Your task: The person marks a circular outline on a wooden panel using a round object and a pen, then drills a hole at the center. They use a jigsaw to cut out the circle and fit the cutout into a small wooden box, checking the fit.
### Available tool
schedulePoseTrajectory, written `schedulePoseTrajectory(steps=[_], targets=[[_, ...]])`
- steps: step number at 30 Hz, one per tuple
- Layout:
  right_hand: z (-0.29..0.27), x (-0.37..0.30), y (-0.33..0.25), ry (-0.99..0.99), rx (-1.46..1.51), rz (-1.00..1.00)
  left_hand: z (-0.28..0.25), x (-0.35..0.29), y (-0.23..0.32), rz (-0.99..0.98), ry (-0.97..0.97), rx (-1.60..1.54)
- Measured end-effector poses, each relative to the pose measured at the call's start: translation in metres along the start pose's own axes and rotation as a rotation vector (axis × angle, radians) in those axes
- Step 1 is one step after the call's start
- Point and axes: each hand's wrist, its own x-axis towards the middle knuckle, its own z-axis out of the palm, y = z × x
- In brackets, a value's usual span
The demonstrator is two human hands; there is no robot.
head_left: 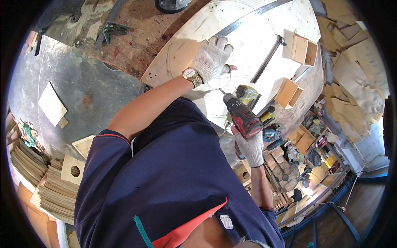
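My right hand [250, 148], in a white knit glove, is closed round a red and black cordless drill [245, 118]. The drill's bit points at a pale plywood panel [190, 56], close to a circle drawn on it; whether the tip touches the wood I cannot tell. My left hand [212, 58], gloved too and with a gold wristwatch [191, 75] at the wrist, rests on the panel beside that circle. Its fingers are apart and its thumb stretches toward the circle. Just beyond the drill's chuck stands a yellow-green power tool [246, 94].
A steel ruler [244, 25] and a long dark bar [266, 60] lie across the panel. Two small wooden boxes [288, 93] stand at its right. An angle clamp [114, 31] sits at the upper left. Wood sheets are stacked [58, 194] at lower left; a fan [285, 175] stands at right.
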Motion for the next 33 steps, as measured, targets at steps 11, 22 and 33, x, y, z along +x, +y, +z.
schedulePoseTrajectory(steps=[11,22,33], targets=[[-0.003,0.007,-0.003,-0.051,-0.193,-0.003,0.002,-0.001,-0.002,-0.02,-0.018,-0.095],[-0.016,0.018,0.003,-0.153,-0.291,0.031,0.003,-0.001,-0.001,-0.021,0.008,-0.106],[-0.024,0.032,0.014,-0.189,-0.448,-0.055,0.003,-0.001,0.0,-0.024,0.008,-0.119]])
